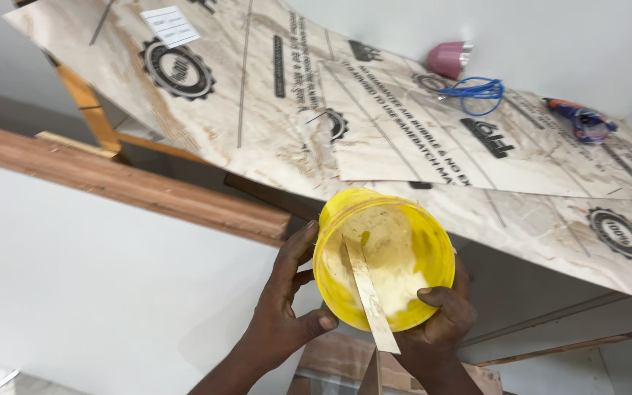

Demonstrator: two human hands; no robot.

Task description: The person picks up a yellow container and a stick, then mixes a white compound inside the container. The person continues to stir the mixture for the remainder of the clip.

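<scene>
Tub: a round yellow tub (384, 257) was held up between both hands, just below the near edge of the counter.
Inside the tub: pale cream paste stuck to the walls and sat thick at the bottom.
Stick: a flat pale strip (369, 294) stood tilted in the paste, and its lower end poked out over the rim, between the two hands.
Left hand: the left hand (285, 306) was on the left side of the tub.
Left fingers: the fingers (303, 243) were spread along the tub wall and the thumb pressed near the rim.
Right hand: the right hand (439, 329) cupped the tub from under and from the right.
Right fingers: the thumb lay over the rim; the other fingers were hidden behind the tub, so I could not tell how they sat.
Counter: a big marbled sheet (272, 95) covered the counter, above the fingers.
Far things: a pink cup-like thing (448, 58), a loop of blue wire (477, 93) and a small blue and orange tool (583, 119) lay well apart from the hands, up to the right.
Wood: a brown wooden beam (126, 183) ran to the left of the left fingers.
</scene>
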